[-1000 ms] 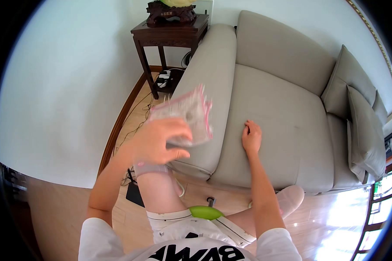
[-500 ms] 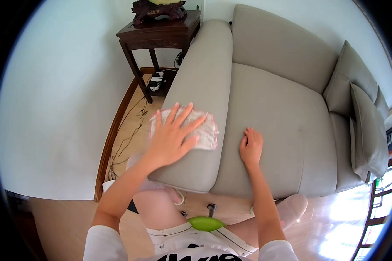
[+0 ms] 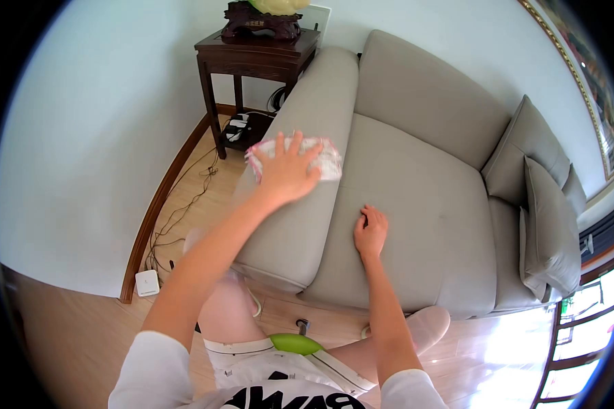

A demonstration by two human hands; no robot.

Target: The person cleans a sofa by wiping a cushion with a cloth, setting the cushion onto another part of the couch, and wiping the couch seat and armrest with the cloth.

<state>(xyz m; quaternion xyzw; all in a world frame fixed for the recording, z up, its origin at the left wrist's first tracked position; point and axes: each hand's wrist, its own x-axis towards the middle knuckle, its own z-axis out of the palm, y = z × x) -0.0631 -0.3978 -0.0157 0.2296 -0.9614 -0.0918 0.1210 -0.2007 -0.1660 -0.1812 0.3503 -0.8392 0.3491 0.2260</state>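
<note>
My left hand (image 3: 288, 172) lies flat with fingers spread on a white cloth (image 3: 329, 161) with pink edging. It presses the cloth against the top of the grey sofa armrest (image 3: 300, 221), and part of the cloth is hidden under the palm. On the sofa seat (image 3: 416, 198) rests my right hand (image 3: 371, 232), its fingers curled in; nothing shows in it, though a dark gap is visible by the thumb.
A dark wooden side table (image 3: 252, 56) bearing a carved ornament (image 3: 262, 20) stands beyond the armrest. Cables (image 3: 184, 208) and a white box (image 3: 147, 282) lie on the floor at left. Grey cushions (image 3: 549, 225) lean at the sofa's right. I sit on a green seat (image 3: 295, 343).
My left hand has slid the cloth farther along the armrest, toward the side table. My right hand stays on the seat. The view has shifted, bringing the white box into sight.
</note>
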